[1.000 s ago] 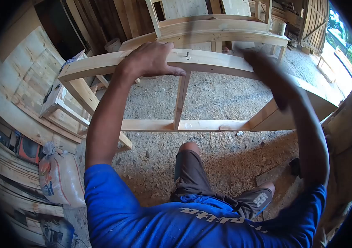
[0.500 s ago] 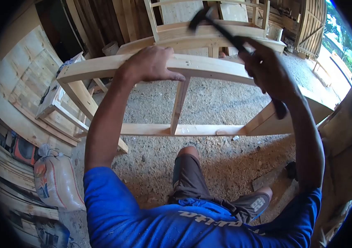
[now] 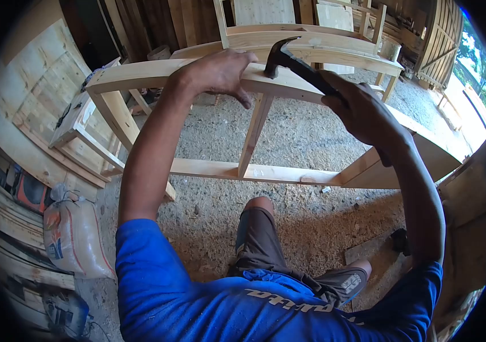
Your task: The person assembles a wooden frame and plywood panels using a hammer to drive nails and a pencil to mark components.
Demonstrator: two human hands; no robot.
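A pale wooden frame [image 3: 134, 73] stands before me, with a long top rail, a lower rail and an upright [image 3: 255, 134] between them. My left hand [image 3: 214, 74] rests over the top rail left of the upright's joint, fingers wrapped over the wood and thumb hanging down in front. In my right hand [image 3: 362, 108] is a black claw hammer [image 3: 303, 69], gripped by its handle. The hammer's head touches or nearly touches the rail, just above the upright and to the right of my left hand.
A second wooden frame [image 3: 311, 54] stands behind. To the left are a small wooden table [image 3: 74, 128], leaning panels and a filled sack [image 3: 74, 236]. A slatted gate [image 3: 439, 45] is at the upper right. Sawdust covers the ground.
The hammer has come down from its raised position onto or close to the top rail, and my right hand has lowered with it. My left hand stays on the rail. The view has shifted slightly.
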